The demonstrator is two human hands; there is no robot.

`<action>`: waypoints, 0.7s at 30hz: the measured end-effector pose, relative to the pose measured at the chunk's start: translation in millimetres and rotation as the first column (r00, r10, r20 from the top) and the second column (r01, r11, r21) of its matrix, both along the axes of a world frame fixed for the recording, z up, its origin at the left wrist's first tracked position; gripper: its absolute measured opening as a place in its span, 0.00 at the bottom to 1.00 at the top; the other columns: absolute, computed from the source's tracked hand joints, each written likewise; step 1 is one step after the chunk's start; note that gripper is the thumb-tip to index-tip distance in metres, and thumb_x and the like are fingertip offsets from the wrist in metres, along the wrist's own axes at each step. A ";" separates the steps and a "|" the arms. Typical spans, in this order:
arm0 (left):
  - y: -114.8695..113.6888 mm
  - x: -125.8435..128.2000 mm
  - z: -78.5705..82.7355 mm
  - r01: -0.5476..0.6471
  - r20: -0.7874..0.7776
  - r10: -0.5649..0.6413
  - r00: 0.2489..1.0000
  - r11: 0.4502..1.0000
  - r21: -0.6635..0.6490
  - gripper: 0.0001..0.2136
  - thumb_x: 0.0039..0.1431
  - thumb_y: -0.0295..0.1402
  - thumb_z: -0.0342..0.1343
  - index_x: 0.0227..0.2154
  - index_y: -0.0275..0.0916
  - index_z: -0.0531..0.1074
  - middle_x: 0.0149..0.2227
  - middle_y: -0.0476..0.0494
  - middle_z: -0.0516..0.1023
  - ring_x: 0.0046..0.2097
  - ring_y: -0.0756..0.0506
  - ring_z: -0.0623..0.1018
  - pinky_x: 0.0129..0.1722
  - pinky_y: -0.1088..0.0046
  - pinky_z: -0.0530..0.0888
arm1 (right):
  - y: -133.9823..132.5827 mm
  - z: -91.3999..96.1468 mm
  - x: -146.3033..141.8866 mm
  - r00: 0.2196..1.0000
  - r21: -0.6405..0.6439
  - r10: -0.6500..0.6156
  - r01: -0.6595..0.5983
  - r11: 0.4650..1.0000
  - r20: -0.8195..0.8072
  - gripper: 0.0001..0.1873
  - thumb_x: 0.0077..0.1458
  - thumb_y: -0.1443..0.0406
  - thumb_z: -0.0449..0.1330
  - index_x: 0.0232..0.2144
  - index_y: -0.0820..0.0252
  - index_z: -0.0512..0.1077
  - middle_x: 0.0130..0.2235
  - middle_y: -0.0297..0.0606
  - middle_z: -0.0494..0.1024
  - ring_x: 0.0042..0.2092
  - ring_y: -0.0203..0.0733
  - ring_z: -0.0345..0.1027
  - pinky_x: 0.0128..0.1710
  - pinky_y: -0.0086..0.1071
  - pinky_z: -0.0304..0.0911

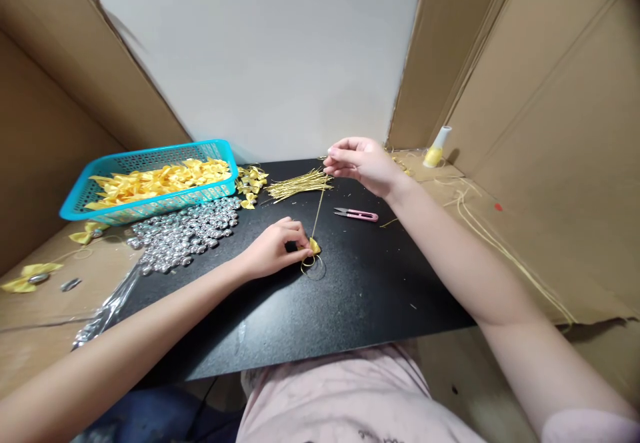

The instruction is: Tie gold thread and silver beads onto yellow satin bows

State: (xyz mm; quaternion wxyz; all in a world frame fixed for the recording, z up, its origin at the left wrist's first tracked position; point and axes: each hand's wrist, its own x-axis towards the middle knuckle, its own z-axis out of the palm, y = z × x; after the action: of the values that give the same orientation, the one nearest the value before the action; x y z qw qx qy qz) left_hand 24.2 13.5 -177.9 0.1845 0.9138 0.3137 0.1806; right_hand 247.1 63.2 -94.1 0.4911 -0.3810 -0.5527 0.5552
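My left hand point(277, 246) rests on the black board point(350, 303) with its fingers pinched on a small yellow ribbon bow point(314, 247). A thin gold cord point(319, 211) runs up from the bow to my right hand point(361, 161), which is raised above the board and pinches the cord's upper end. A small loop of the cord lies on the board just below the bow.
A blue basket point(150, 160) of yellow bows stands at the back left, with a heap of silver beads point(186, 232) in front of it. A bundle of gold cords point(296, 185) and pink thread snips point(359, 214) lie behind my hands. Cardboard walls enclose both sides; a small bottle point(437, 147) stands right.
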 end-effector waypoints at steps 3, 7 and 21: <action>1.6 -0.5 0.1 0.004 -0.021 -0.003 1.000 1.000 0.013 0.12 0.61 0.38 0.55 0.27 0.37 0.76 0.30 0.46 0.75 0.34 0.47 0.70 0.38 0.70 0.65 | 0.8 3.7 3.8 1.000 0.029 -0.023 0.024 0.999 -0.021 0.09 0.57 0.72 0.60 0.25 0.62 0.68 0.26 0.33 0.77 0.27 0.30 0.73 0.33 0.25 0.69; 3.4 -2.4 -0.6 0.009 -0.047 -0.007 0.999 1.000 0.030 0.12 0.61 0.38 0.55 0.27 0.37 0.75 0.30 0.46 0.75 0.33 0.48 0.70 0.38 0.70 0.64 | 2.4 7.7 8.3 0.998 0.056 -0.050 0.053 0.997 -0.050 0.08 0.57 0.71 0.58 0.25 0.62 0.68 0.26 0.32 0.77 0.27 0.28 0.73 0.32 0.23 0.69; 1.3 -5.4 -4.8 0.020 -0.054 -0.015 0.998 0.996 0.086 0.09 0.61 0.34 0.54 0.27 0.37 0.74 0.30 0.45 0.74 0.34 0.48 0.71 0.37 0.73 0.66 | 5.5 18.4 25.0 0.991 0.096 -0.121 0.126 0.987 -0.057 0.08 0.58 0.71 0.57 0.26 0.61 0.67 0.26 0.31 0.75 0.28 0.28 0.72 0.34 0.24 0.71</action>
State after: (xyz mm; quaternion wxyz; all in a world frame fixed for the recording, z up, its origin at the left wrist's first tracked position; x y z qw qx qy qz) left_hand 18.7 14.7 -182.7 0.1380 0.9280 0.3024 0.1681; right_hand 272.0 68.7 -75.7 0.5569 -0.3752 -0.5420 0.5053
